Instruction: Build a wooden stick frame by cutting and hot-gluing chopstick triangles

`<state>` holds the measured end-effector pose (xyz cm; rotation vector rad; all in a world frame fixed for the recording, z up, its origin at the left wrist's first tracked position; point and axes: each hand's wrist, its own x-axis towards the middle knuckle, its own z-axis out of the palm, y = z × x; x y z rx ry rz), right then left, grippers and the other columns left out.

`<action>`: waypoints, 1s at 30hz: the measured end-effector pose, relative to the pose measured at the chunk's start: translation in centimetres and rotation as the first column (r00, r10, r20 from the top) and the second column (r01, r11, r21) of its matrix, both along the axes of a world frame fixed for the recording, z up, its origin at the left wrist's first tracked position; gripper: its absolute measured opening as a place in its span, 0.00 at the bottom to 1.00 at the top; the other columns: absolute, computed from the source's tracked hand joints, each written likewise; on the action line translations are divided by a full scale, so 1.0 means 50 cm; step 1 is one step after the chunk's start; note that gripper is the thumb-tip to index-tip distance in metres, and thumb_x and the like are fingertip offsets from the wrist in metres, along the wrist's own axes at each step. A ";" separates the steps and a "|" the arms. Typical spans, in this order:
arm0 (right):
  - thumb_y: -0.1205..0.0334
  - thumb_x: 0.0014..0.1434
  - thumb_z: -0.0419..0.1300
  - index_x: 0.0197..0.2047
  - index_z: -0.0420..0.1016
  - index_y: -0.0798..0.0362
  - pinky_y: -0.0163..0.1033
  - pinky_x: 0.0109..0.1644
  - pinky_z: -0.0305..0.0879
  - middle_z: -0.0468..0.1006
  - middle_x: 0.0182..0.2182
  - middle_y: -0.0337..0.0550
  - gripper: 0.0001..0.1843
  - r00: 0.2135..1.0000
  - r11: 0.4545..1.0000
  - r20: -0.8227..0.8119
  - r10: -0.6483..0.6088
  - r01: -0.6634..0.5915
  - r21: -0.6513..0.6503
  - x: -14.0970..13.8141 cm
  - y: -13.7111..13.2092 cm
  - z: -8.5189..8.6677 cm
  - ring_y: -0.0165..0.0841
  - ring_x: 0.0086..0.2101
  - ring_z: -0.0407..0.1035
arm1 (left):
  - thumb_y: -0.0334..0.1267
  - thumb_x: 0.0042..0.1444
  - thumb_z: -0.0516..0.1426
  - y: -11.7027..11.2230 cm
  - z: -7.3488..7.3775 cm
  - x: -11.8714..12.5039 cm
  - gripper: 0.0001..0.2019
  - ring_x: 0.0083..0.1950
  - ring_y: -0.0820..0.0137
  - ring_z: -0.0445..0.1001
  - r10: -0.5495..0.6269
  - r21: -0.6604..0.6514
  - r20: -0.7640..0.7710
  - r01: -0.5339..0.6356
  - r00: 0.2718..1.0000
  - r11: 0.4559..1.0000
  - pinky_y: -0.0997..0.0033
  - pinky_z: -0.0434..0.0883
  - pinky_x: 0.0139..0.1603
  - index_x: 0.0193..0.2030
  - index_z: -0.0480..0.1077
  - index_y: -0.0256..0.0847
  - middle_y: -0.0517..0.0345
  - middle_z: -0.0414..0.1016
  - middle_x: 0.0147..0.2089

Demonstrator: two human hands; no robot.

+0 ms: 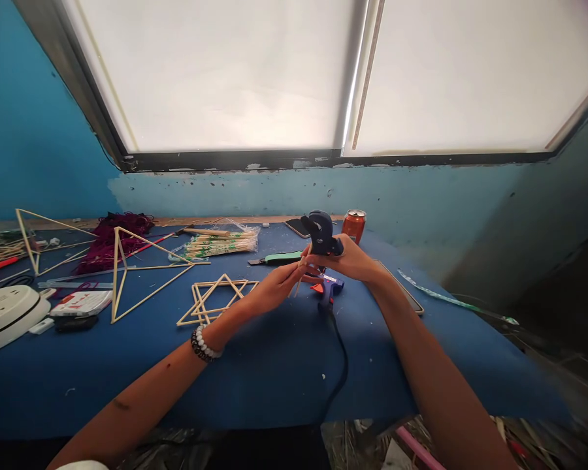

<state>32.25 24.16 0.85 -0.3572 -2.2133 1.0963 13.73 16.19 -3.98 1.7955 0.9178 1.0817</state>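
My right hand [349, 261] is wrapped round a dark blue hot-glue gun [321, 234], held above the blue table with its black cord trailing toward me. My left hand [273, 287] pinches a thin wooden stick [301, 267] and holds its upper end against the gun's nozzle. A beaded bracelet sits on my left wrist. Just left of my hands lie flat stick triangles [214, 299] stacked on the cloth.
A stick pyramid frame [127, 267] and another [32, 245] stand at left. A bag of sticks [223, 243], a green-handled knife [280, 258], a phone [296, 226], an orange can [354, 225], purple yarn [110, 238] and a white power strip [4, 313] are about.
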 end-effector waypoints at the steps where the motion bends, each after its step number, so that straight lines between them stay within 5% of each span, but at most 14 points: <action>1: 0.49 0.56 0.68 0.35 0.79 0.57 0.37 0.36 0.66 0.79 0.33 0.45 0.17 1.000 1.000 0.008 0.005 -0.005 0.020 0.001 0.000 0.000 0.33 0.32 0.70 | 0.60 0.68 0.49 0.000 0.000 0.000 0.29 0.58 0.56 0.77 -0.003 -0.004 -0.007 0.003 1.000 1.000 0.57 0.67 0.64 0.57 0.71 0.35 0.43 0.76 0.59; 9: 0.55 0.58 0.64 0.37 0.76 0.57 0.36 0.37 0.66 0.78 0.31 0.42 0.12 0.995 0.998 0.102 -0.019 0.012 0.069 -0.005 0.002 -0.016 0.32 0.32 0.71 | 0.55 0.71 0.46 -0.001 -0.004 -0.013 0.27 0.61 0.59 0.74 0.012 0.035 -0.230 -0.004 0.973 0.999 0.61 0.64 0.65 0.58 0.73 0.36 0.46 0.77 0.59; 14: 0.55 0.60 0.62 0.39 0.76 0.57 0.37 0.38 0.66 0.78 0.31 0.42 0.12 0.989 0.996 0.145 -0.024 0.011 0.089 -0.011 -0.007 -0.017 0.33 0.32 0.70 | 0.53 0.68 0.52 -0.012 0.012 -0.027 0.21 0.46 0.64 0.76 0.229 0.170 -0.415 -0.173 0.881 0.970 0.70 0.68 0.47 0.47 0.79 0.40 0.55 0.80 0.44; 19: 0.53 0.61 0.61 0.40 0.78 0.58 0.38 0.38 0.65 0.78 0.32 0.44 0.15 0.980 0.984 0.164 -0.110 0.084 0.160 -0.016 -0.010 -0.018 0.33 0.33 0.70 | 0.54 0.58 0.62 -0.017 0.020 -0.039 0.19 0.35 0.68 0.75 0.247 0.034 -0.308 -0.249 0.919 0.968 0.73 0.67 0.36 0.37 0.82 0.37 0.56 0.79 0.31; 23: 0.54 0.60 0.62 0.40 0.78 0.58 0.37 0.39 0.65 0.79 0.33 0.43 0.15 0.985 0.990 0.150 -0.082 0.063 0.126 -0.016 -0.010 -0.019 0.33 0.33 0.70 | 0.51 0.58 0.63 -0.014 0.016 -0.047 0.18 0.38 0.66 0.78 0.154 -0.036 -0.202 -0.164 0.967 0.986 0.71 0.71 0.41 0.39 0.83 0.37 0.53 0.82 0.34; 30: 0.55 0.61 0.61 0.40 0.77 0.57 0.37 0.39 0.65 0.79 0.33 0.42 0.13 0.987 0.984 0.117 -0.109 0.090 0.155 -0.022 -0.012 -0.025 0.32 0.33 0.70 | 0.54 0.59 0.62 -0.017 0.018 -0.048 0.22 0.37 0.66 0.77 0.093 -0.079 -0.179 -0.109 0.979 0.991 0.72 0.69 0.36 0.48 0.82 0.36 0.52 0.82 0.36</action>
